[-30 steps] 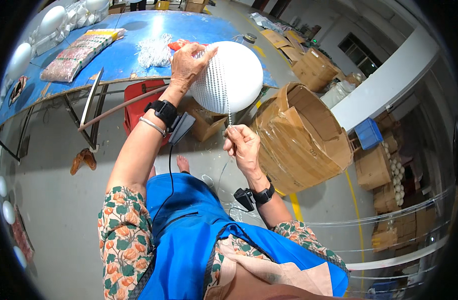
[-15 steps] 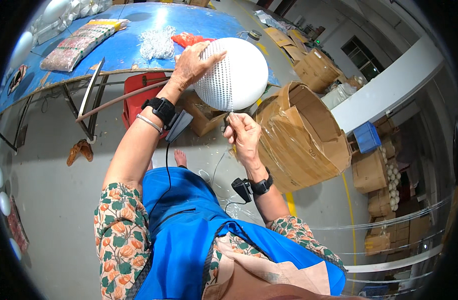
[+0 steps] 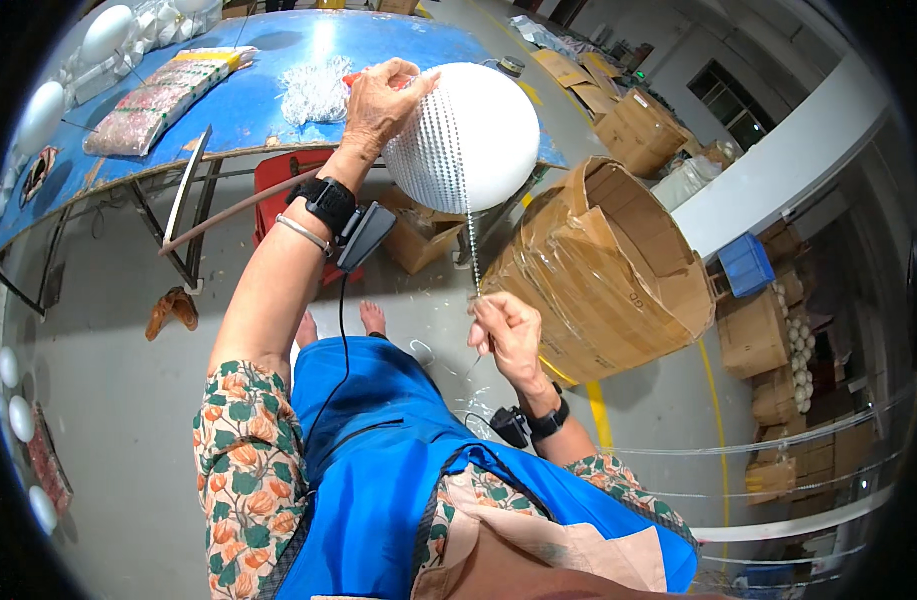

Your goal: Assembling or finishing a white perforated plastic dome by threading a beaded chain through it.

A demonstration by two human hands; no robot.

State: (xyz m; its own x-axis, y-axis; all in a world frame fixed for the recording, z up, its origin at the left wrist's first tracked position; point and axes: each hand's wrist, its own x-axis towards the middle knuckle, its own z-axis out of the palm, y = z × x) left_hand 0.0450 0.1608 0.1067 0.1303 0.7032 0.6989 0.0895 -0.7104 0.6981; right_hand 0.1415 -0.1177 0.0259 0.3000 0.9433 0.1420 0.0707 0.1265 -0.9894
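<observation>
My left hand [image 3: 384,100] is raised and grips a large white ball [image 3: 479,135], its left part covered with rows of small shiny beads. A thin bead strand [image 3: 471,235] hangs from the ball straight down to my right hand [image 3: 509,335], which pinches its lower end with fingers closed, well below the ball. Both wrists wear black bands with small devices.
A blue table [image 3: 249,100] behind holds a pile of bead strands [image 3: 314,90] and a long packet [image 3: 164,95]. A large open cardboard drum [image 3: 609,270] stands to my right, with boxes [image 3: 644,125] beyond. White balls [image 3: 109,30] line the left edge. A red stool sits under the table.
My right hand has moved down and away from the ball, drawing the bead strand out longer. The left hand keeps hold of the ball, which has risen a little.
</observation>
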